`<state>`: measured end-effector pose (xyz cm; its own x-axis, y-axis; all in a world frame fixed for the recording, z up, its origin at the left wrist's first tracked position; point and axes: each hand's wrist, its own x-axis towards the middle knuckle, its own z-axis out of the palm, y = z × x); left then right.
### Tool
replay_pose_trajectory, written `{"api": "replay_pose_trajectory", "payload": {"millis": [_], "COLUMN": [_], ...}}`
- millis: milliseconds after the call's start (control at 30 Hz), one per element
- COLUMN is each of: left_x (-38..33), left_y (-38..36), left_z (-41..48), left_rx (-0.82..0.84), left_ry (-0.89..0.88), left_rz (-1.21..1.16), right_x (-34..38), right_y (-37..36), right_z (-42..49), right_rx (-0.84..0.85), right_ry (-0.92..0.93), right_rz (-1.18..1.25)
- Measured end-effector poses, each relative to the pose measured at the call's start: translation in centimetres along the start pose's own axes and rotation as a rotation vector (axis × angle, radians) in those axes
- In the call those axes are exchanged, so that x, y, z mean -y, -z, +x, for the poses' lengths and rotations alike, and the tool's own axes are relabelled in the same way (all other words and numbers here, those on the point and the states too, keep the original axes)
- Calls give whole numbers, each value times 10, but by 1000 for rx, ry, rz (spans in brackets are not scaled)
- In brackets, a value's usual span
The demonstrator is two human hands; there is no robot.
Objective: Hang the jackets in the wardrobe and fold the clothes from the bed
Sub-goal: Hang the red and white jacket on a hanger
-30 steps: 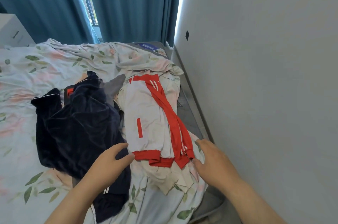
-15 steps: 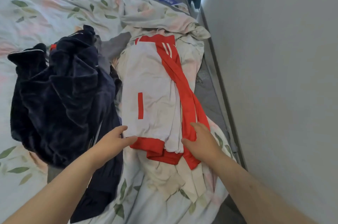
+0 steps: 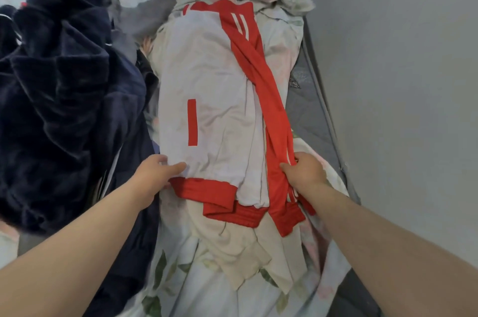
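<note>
Navy clothes (image 3: 64, 99) are lying heaped at the left of the bed (image 3: 181, 278). Beside them the left hand (image 3: 152, 174) is pinching the hem of the white-and-red jacket (image 3: 212, 99), which is lying flat mid-bed. The right hand (image 3: 307, 171) is gripping its red sleeve (image 3: 261, 78) with curled fingers (image 3: 287, 167), near the wall (image 3: 401, 83).

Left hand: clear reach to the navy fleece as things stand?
Probably yes. The navy fleece lies right beside the left hand, nothing between them, though that hand grips the white jacket near its hem.

Navy clothes heap (image 3: 64, 109) hems the left, wall (image 3: 401, 83) the right
</note>
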<state>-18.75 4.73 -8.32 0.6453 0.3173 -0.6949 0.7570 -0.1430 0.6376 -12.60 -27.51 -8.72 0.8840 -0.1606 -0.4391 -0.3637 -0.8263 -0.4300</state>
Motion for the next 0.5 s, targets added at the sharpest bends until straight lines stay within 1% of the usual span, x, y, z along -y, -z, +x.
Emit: {"api": "replay_pose_trajectory", "payload": {"millis": [67,133,167,200,233,267,300,333,367,400,500], "left_x": [3,7,7,6,4,1,-2,-5,-8,-9,-8], "left_y": [1,3,3,3,2,1,-2,-5,-10,-14,-23], "left_z": [1,4,5,5,3,1,-2,-6,-10,-14,-18], "left_rx": [41,70,70,62,58,63,84,111,136,154,191], "left_ry": [41,63,75,92,111,124,126,122,120,120,137], "left_rz": [-71,-146,-192,-238,-272,-295,-313,-320,-323,-328,-405], "right_x": [10,26,35,43,50,57,62,66,70,72,75], "right_y": [7,18,24,32,36,38,35,27,17,6,-24], "right_z": [-10,-22,-26,-32,-36,-42,-47,-51,-54,-54,-51], "right_rx": [-86,-141,-86,64,262,397,474,446,348,262,163], "right_ry": [82,57,-5,-69,-150,-213,-224,-210,-177,-147,-111], "right_rz": [222,504,736,1024,1262,1323,1227,1008,790,663,516]}}
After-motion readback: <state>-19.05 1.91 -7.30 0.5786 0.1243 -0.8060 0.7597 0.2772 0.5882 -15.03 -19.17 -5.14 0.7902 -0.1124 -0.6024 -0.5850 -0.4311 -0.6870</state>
